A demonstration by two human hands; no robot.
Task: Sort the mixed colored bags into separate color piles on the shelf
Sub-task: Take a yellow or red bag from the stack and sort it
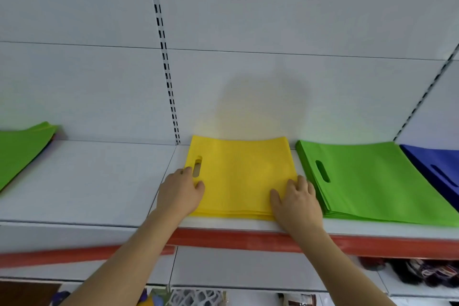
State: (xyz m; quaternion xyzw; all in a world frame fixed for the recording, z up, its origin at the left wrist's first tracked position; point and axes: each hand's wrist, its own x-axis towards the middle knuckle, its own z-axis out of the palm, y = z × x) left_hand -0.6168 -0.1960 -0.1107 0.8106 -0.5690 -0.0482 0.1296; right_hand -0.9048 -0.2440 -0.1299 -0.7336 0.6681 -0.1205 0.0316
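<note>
A pile of yellow bags (238, 174) lies flat in the middle of the white shelf (99, 181). My left hand (180, 191) rests on the pile's left edge beside the handle slot, fingers curled against the edge. On the pile's front right corner lies my right hand (296, 202), fingers spread flat on the top bag. Right of it sits a pile of green bags (372, 181), then a blue pile (437, 166) at the frame's right edge. At the far left is a mixed stack with a green bag (19, 146) on top.
The shelf has a red front strip (248, 240) and a white back panel with slotted uprights (164, 57). Bare shelf lies between the left stack and the yellow pile. Lower shelves hold assorted goods (422, 273).
</note>
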